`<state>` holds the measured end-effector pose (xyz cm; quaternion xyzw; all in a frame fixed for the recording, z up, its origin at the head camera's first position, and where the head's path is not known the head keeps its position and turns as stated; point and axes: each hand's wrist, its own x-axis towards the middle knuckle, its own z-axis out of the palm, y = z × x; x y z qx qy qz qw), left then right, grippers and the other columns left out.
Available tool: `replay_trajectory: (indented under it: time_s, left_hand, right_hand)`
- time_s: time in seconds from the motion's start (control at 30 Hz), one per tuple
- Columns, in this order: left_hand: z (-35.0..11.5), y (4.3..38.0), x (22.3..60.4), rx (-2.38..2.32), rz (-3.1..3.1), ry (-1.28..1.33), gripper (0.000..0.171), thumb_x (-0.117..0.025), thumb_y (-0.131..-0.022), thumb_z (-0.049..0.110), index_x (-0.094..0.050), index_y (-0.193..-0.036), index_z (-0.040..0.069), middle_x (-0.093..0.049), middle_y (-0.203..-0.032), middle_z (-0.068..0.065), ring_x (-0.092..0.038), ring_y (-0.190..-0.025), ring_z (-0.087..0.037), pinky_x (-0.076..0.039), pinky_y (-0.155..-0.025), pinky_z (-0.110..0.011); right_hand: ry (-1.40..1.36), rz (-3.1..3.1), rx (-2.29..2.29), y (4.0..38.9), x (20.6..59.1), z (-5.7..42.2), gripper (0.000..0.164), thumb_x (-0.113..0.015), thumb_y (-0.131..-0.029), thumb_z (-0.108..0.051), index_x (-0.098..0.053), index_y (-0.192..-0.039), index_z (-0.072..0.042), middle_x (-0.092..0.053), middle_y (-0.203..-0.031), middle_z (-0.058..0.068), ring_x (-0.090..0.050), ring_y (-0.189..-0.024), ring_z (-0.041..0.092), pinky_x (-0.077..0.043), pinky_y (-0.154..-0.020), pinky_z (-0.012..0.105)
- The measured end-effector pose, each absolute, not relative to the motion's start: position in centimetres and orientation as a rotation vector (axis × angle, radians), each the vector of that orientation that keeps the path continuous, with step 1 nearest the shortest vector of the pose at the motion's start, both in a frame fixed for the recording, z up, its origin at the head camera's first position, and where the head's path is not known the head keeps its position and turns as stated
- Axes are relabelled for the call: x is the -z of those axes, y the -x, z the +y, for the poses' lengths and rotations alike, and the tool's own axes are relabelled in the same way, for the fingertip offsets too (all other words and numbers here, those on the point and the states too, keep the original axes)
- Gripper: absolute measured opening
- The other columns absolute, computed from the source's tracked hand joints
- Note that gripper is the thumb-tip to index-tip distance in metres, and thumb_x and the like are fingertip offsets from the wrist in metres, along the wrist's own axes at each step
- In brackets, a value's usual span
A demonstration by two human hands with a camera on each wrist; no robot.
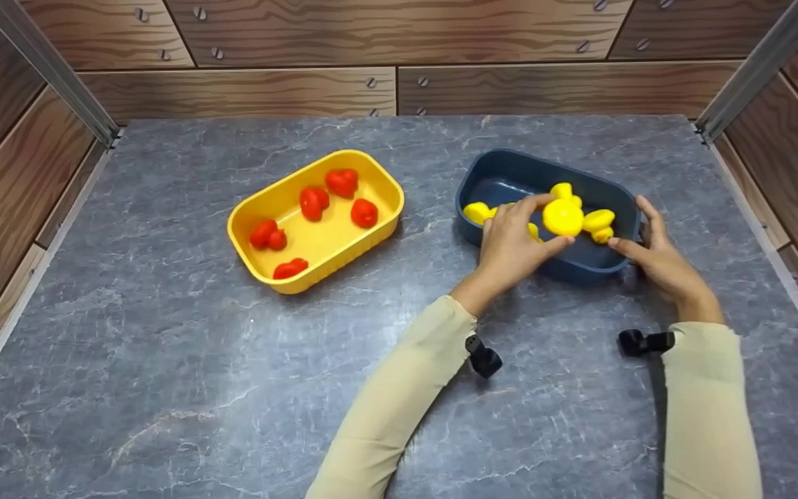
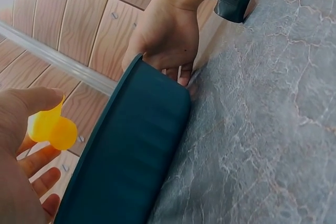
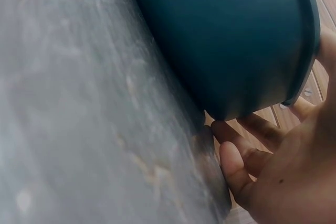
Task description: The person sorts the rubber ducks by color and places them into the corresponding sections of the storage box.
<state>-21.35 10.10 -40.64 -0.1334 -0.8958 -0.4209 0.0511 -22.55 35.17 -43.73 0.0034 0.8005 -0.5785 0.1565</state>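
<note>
Over the dark blue bin [image 1: 503,165], my left hand [image 1: 515,242] pinches a yellow rubber duck [image 1: 563,217] between thumb and fingers, its round flat base facing the head camera. The left wrist view shows this duck [image 2: 55,129] above the level of the bin's rim. Several more yellow ducks [image 1: 598,220] lie inside the bin, some partly hidden behind my left hand. At the bin's right end my right hand [image 1: 669,267] grips the wall, thumb over the rim and fingers along the outside. In the right wrist view those fingers [image 3: 257,129] lie against the bin's end.
A yellow bin [image 1: 330,260] stands on the left, holding several small rounded red toys [image 1: 314,203]. Both bins are on a grey marbled table [image 1: 233,388]. Wood-patterned panels [image 1: 399,34] and metal posts [image 1: 52,69] border the table at the back and sides.
</note>
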Motion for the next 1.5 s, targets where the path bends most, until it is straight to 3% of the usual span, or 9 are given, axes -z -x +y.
replay_trajectory:
  time_s: [0.17,0.4,0.57,0.63,0.7,0.87,1.1,1.3,1.5]
  left_hand:
    - [10.1,21.4,40.4,1.270,-2.723,0.414,0.061,-0.076,-0.080,0.043,-0.054,-0.134,0.026,-0.060,-0.130,0.012,-0.051,-0.116,-0.010,-0.035,-0.096,-0.025]
    - [10.0,21.6,40.5,1.254,-2.741,0.424,0.061,-0.075,-0.081,0.044,-0.052,-0.136,0.028,-0.058,-0.134,0.014,-0.049,-0.121,-0.010,-0.035,-0.098,-0.025]
    - [9.5,21.7,40.7,1.301,-2.749,0.430,0.060,-0.074,-0.082,0.043,-0.051,-0.136,0.029,-0.056,-0.135,0.015,-0.047,-0.124,-0.010,-0.033,-0.100,-0.026]
    - [9.3,21.8,40.9,1.307,-2.749,0.423,0.060,-0.075,-0.082,0.042,-0.051,-0.135,0.029,-0.057,-0.134,0.015,-0.048,-0.123,-0.010,-0.033,-0.100,-0.027]
    - [9.0,21.8,41.0,1.307,-2.740,0.417,0.059,-0.075,-0.081,0.041,-0.053,-0.134,0.029,-0.058,-0.132,0.014,-0.049,-0.122,-0.011,-0.033,-0.101,-0.029]
    - [8.4,21.9,41.3,1.313,-2.701,0.418,0.057,-0.077,-0.080,0.039,-0.056,-0.132,0.027,-0.062,-0.128,0.009,-0.051,-0.119,-0.013,-0.033,-0.100,-0.031]
    - [7.3,21.7,41.2,1.348,-2.645,0.462,0.057,-0.078,-0.080,0.037,-0.056,-0.132,0.024,-0.063,-0.127,0.008,-0.051,-0.119,-0.015,-0.033,-0.099,-0.032]
    - [6.1,21.4,40.9,1.370,-2.625,0.542,0.059,-0.077,-0.081,0.038,-0.055,-0.133,0.024,-0.061,-0.129,0.007,-0.049,-0.119,-0.015,-0.033,-0.097,-0.034]
    - [4.6,21.1,40.9,1.458,-2.563,0.592,0.059,-0.078,-0.080,0.034,-0.055,-0.132,0.019,-0.062,-0.129,0.000,-0.051,-0.117,-0.022,-0.033,-0.091,-0.031]
  right_hand:
    - [-0.013,2.314,1.608,22.5,43.5,35.1,0.089,-0.054,-0.098,-0.031,0.018,-0.150,-0.039,0.019,-0.159,0.021,-0.007,-0.147,0.039,-0.036,-0.106,0.021]
    - [-0.020,2.309,1.629,22.5,43.6,35.1,0.089,-0.054,-0.098,-0.029,0.018,-0.150,-0.038,0.018,-0.159,0.021,-0.009,-0.146,0.039,-0.040,-0.090,0.009]
    - [-0.036,2.302,1.624,22.5,43.6,35.1,0.090,-0.054,-0.098,-0.031,0.019,-0.150,-0.038,0.021,-0.159,0.019,-0.003,-0.148,0.037,-0.027,-0.116,0.035]
    - [-0.038,2.298,1.624,22.5,43.6,35.1,0.090,-0.054,-0.098,-0.031,0.020,-0.149,-0.039,0.022,-0.159,0.018,0.002,-0.148,0.036,-0.015,-0.119,0.048]
    - [-0.034,2.293,1.630,22.5,43.6,35.1,0.090,-0.054,-0.098,-0.030,0.020,-0.149,-0.039,0.023,-0.158,0.017,0.004,-0.149,0.035,-0.013,-0.119,0.051]
    - [-0.005,2.269,1.665,22.4,43.7,35.2,0.089,-0.054,-0.098,-0.027,0.018,-0.149,-0.041,0.028,-0.157,0.016,0.013,-0.148,0.033,-0.008,-0.119,0.051]
    - [0.005,2.281,1.648,22.4,43.5,35.2,0.088,-0.054,-0.098,-0.028,0.017,-0.150,-0.041,0.023,-0.158,0.018,0.000,-0.148,0.036,-0.024,-0.116,0.034]
    - [-0.008,2.294,1.606,22.4,43.3,35.1,0.090,-0.052,-0.099,-0.030,0.021,-0.149,-0.038,0.024,-0.158,0.019,0.001,-0.148,0.039,-0.015,-0.118,0.052]
    - [-0.003,2.340,1.553,22.3,42.8,35.1,0.093,-0.054,-0.098,-0.031,0.023,-0.149,-0.034,0.025,-0.158,0.017,0.006,-0.147,0.044,-0.011,-0.116,0.061]
